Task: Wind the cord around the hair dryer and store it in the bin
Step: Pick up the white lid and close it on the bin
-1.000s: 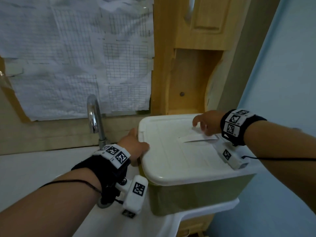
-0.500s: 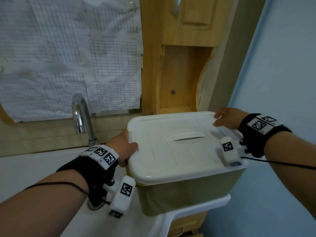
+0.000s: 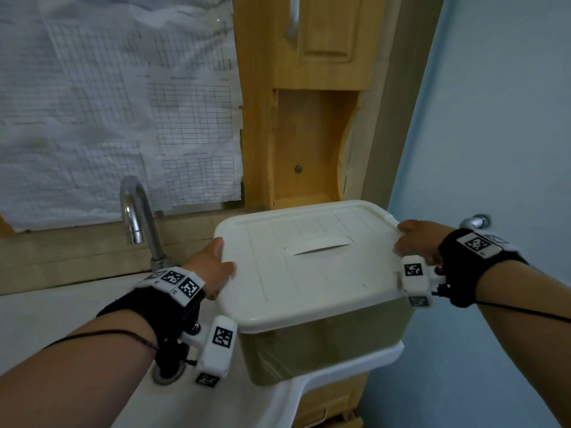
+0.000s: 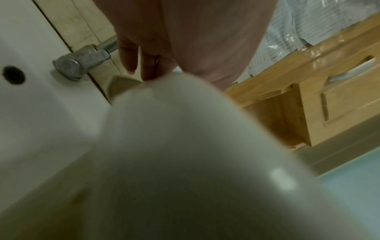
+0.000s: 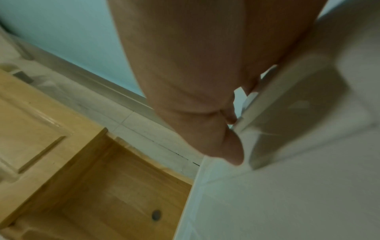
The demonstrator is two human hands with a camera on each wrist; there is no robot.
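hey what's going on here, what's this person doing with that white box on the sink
A person is handling a lidded plastic bin that sits on the right end of a white sink, beside the faucet. The left hand holds the left edge of the white lid, and the right hand holds the lid's right edge, fingers curled at the rim. The lid lies flat and closed on the bin. No hair dryer or cord is visible, so I can't tell whether it is already inside.

White ribbed plastic lid (image 3: 312, 267): smooth, faint sheen. Translucent olive plastic bin body (image 3: 324, 347): matt. Curved metal tap (image 3: 136, 211): polished chrome. Pale wooden cabinet (image 3: 309, 134): varnished. Gridded paper sheets (image 3: 108, 118): crinkled.
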